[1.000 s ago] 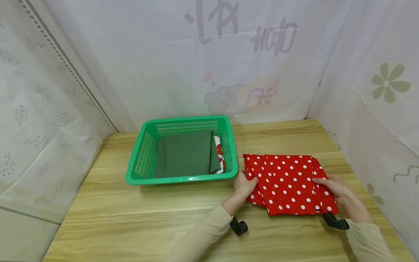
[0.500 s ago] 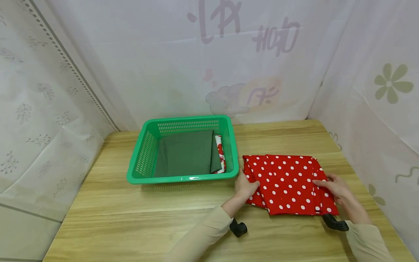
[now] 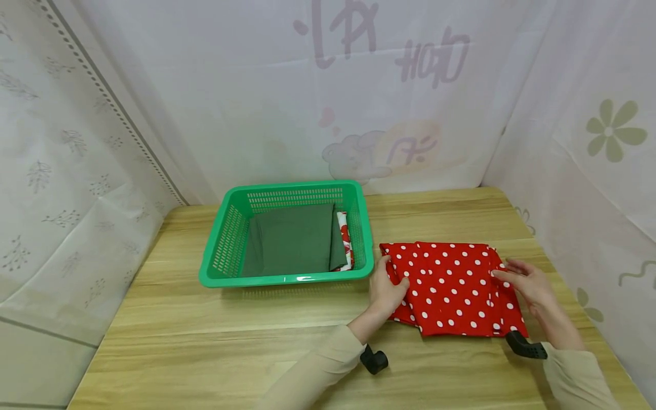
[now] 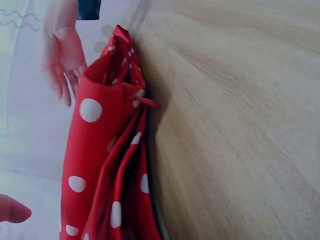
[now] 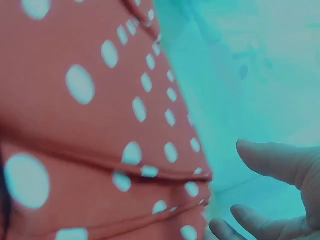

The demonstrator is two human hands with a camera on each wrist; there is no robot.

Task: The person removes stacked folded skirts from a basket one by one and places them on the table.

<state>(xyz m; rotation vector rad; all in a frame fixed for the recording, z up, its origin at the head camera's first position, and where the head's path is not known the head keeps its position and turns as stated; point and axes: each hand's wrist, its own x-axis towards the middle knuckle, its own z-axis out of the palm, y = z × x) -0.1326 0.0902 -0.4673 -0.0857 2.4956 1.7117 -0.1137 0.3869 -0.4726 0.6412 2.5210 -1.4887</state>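
Observation:
A folded red polka-dot cloth (image 3: 456, 287) lies on the right part of the table. Its stacked layers and a small loose red strip (image 4: 145, 100) show in the left wrist view. My left hand (image 3: 385, 290) is at the cloth's left edge, its thumb (image 4: 14, 210) lifted clear of the fabric. Over the right end hovers my right hand (image 3: 530, 287), fingers apart and loosely extended. In the right wrist view its thumb (image 5: 272, 160) stands away from the cloth. Neither hand pinches the fabric. Whether the left fingers touch the edge is hard to tell.
A green plastic basket (image 3: 277, 281) stands left of the cloth, close to my left hand. Inside lie a folded dark green cloth (image 3: 294, 239) and a red-and-white patterned one (image 3: 345, 239). Pale printed curtains (image 3: 246, 114) enclose the wooden table (image 3: 205, 347) at the back and sides.
Both hands have loosened from the cloth. The right hand has risen a little and its fingers have spread; the left fingers have shifted slightly upward. The cloth stays nearly in place.

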